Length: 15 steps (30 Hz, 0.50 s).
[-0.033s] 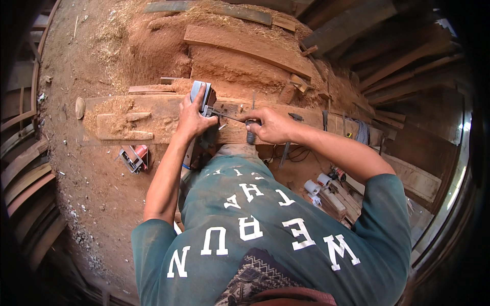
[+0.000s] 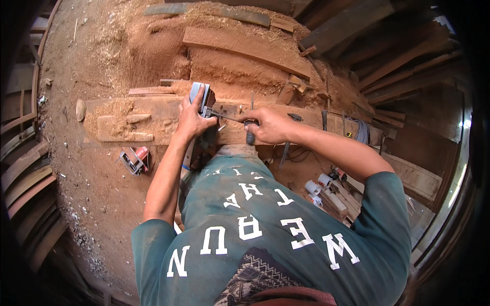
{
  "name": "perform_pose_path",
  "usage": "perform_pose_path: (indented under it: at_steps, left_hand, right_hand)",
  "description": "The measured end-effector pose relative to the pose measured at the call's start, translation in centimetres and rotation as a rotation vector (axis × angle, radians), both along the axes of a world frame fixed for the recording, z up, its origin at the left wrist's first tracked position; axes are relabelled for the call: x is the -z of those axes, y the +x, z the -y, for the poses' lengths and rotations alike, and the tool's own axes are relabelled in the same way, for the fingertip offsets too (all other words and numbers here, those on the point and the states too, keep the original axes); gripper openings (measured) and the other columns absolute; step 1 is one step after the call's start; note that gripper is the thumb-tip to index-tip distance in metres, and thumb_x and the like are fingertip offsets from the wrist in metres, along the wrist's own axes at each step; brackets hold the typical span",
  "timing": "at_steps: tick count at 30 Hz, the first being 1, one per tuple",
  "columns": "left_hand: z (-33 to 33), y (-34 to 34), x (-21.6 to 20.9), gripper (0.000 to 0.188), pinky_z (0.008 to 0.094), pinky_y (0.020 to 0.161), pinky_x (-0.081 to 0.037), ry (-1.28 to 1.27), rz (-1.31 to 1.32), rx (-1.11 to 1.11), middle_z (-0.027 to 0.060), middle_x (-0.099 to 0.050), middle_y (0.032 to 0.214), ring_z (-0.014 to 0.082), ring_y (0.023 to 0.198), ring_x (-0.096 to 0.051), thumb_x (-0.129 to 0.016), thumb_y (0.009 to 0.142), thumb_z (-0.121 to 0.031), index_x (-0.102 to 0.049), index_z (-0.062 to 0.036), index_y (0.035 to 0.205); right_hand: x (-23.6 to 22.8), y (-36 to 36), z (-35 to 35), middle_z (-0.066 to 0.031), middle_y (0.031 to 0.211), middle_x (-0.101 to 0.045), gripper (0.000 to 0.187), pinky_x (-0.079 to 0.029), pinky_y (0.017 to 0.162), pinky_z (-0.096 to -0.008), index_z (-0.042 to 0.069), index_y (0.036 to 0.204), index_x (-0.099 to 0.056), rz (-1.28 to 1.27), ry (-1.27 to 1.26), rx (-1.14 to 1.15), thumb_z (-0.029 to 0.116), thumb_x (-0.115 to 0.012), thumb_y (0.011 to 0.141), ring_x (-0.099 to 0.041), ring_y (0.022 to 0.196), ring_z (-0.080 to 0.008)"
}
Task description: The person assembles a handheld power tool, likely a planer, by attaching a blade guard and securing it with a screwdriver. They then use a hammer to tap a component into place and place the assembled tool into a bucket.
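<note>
A boxy power tool that looks like a hand planer (image 2: 209, 100) stands tilted on a thick wooden bench, its blue-grey flat face turned to the left. My left hand (image 2: 191, 120) is wrapped round it, one finger stretched along that face and the thumb near its metal fittings. A thin-shafted screwdriver (image 2: 229, 118) reaches from my right hand (image 2: 269, 126) to the tool's side. The right fingers are closed round its dark handle; the tip is too small to make out. Under that hand, a second dark-handled tool (image 2: 250, 137) lies with a thin shaft pointing away from me.
Sawdust and wooden pieces (image 2: 125, 135) cover the left part of the bench (image 2: 166, 109). A hammer-like tool (image 2: 295, 117) and coiled cord (image 2: 362, 132) lie at the right. A red power tool (image 2: 135, 159) sits on the ground. Beyond the bench, a long beam (image 2: 245, 50) rests in sawdust.
</note>
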<state>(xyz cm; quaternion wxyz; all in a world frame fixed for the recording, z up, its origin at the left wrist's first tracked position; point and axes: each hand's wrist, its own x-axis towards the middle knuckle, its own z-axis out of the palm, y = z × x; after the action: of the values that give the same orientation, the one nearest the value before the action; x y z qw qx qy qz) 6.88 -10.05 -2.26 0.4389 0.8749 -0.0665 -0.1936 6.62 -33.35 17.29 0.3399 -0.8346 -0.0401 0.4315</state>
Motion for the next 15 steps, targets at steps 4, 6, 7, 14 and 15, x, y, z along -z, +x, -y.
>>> perform_pose_path:
  at_steps: [4,6,7,14,15]
  left_hand:
    - [0.2,0.3,-0.8,0.116,0.0532,0.117,-0.039,0.036,-0.053,0.021,0.0338,-0.039,0.151,0.0537,0.134,-0.043,-0.085,0.061,-0.034,-0.034,-0.0309,0.164]
    - [0.4,0.2,-0.5,0.115,0.0532,0.116,-0.040,0.051,-0.025,0.021,0.0340,-0.040,0.150,0.0536,0.134,-0.044,-0.086,0.061,-0.035,-0.034,-0.0326,0.164]
    - [0.4,0.3,-0.2,0.115,0.0536,0.115,-0.041,0.040,-0.043,0.008,0.0340,-0.041,0.149,0.0534,0.133,-0.045,-0.086,0.061,-0.035,-0.033,-0.0333,0.164]
    - [-0.2,-0.6,0.4,0.115,0.0543,0.116,-0.040,-0.002,-0.013,0.020,0.0337,-0.040,0.152,0.0520,0.135,-0.045,-0.086,0.064,-0.036,-0.032,-0.0309,0.165]
    - [-0.1,-0.6,0.3,0.115,0.0541,0.116,-0.040,0.005,-0.012,0.030,0.0325,-0.040,0.152,0.0509,0.136,-0.045,-0.087,0.065,-0.035,-0.032,-0.0299,0.165]
  right_hand:
    - [-0.4,-0.5,-0.4,-0.0290,0.118,-0.071,0.035,-0.054,0.098,-0.0465,0.000,0.126,-0.070,0.077,-0.081,-0.061,0.011,-0.059,0.095,-0.068,0.112,-0.0433]
    - [0.0,-0.3,-0.1,-0.0278,0.119,-0.071,0.035,-0.053,0.100,-0.0452,0.001,0.128,-0.069,0.033,-0.052,-0.035,0.013,-0.059,0.096,-0.068,0.113,-0.0423]
    - [0.4,-0.5,0.0,-0.0272,0.120,-0.071,0.036,-0.053,0.100,-0.0446,0.001,0.129,-0.069,0.005,-0.039,-0.019,0.014,-0.060,0.097,-0.068,0.114,-0.0406]
    - [2.1,-3.0,4.2,-0.0236,0.119,-0.071,0.040,-0.053,0.095,-0.0434,0.001,0.128,-0.066,0.024,0.043,0.186,0.027,-0.065,0.098,-0.068,0.110,-0.0324]
    - [4.0,-4.9,5.2,-0.0231,0.117,-0.071,0.039,-0.053,0.094,-0.0441,0.001,0.125,-0.066,0.109,-0.008,0.271,0.028,-0.065,0.097,-0.069,0.108,-0.0326]
